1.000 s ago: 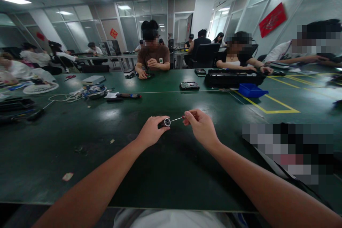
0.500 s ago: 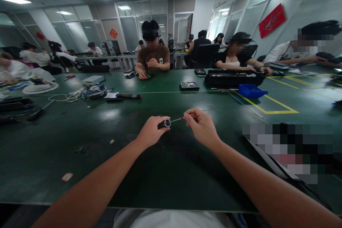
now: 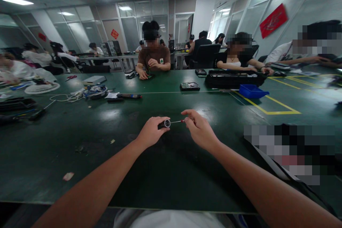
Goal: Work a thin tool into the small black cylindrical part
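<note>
Black tube (image 3: 162,124) sits in the closed grip of the left hand (image 3: 151,130), above the table (image 3: 171,181) and well in from its near edge. The right hand (image 3: 201,127) pinches a thin screwdriver (image 3: 182,120), its shaft (image 3: 176,122) pointing at the tube's ringed end (image 3: 167,123); contact is unclear.

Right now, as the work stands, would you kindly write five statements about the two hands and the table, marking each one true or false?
1. The left hand holds a dark cylinder. True.
2. The right hand holds a thin tool with a red part. True.
3. The thin tool points away from the dark cylinder. False: it points toward it.
4. A blue tray sits on the table, beyond the hands and to the right. True.
5. The table is bright white. False: it is dark green.
</note>
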The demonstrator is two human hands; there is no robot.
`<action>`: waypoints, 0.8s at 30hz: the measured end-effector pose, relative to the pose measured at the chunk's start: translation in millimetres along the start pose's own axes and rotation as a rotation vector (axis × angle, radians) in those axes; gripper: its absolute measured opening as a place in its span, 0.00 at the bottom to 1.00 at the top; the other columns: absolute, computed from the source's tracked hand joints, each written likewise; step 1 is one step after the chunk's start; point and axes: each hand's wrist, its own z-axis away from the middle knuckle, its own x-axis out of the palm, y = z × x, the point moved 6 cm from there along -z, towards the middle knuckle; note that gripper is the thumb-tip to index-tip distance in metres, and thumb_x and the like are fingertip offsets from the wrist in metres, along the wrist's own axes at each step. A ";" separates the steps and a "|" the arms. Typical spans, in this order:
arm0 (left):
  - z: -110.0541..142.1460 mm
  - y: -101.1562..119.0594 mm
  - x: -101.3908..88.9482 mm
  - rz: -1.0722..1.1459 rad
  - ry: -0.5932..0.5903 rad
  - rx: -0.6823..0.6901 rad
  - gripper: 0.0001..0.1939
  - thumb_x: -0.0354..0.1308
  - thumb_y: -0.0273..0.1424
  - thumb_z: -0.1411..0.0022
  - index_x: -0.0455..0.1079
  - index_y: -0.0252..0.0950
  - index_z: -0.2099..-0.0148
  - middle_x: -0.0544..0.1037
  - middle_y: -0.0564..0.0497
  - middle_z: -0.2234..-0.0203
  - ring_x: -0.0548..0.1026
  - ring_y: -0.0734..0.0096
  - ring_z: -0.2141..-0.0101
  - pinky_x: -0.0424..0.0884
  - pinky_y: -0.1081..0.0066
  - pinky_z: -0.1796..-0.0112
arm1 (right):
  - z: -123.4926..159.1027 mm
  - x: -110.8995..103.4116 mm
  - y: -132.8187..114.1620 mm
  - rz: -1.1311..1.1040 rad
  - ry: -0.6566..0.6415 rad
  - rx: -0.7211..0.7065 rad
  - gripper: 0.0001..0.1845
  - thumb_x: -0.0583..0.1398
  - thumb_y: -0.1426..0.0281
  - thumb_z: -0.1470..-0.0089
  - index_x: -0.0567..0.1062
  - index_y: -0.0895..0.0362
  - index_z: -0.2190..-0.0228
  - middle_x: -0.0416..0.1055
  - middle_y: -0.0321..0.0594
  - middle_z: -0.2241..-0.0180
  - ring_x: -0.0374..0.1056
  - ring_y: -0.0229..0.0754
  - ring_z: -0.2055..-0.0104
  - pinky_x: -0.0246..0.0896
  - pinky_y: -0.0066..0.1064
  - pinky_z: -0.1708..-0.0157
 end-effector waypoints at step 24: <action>-0.2 -0.3 0.6 -0.008 -0.004 -0.019 0.20 0.64 0.31 0.41 0.72 0.43 0.46 0.78 0.51 0.57 0.73 0.61 0.57 0.65 0.60 0.53 | -0.1 2.2 6.5 -0.202 0.090 0.032 0.10 0.56 0.64 0.43 0.68 0.54 0.60 0.71 0.39 0.67 0.68 0.43 0.66 0.63 0.37 0.63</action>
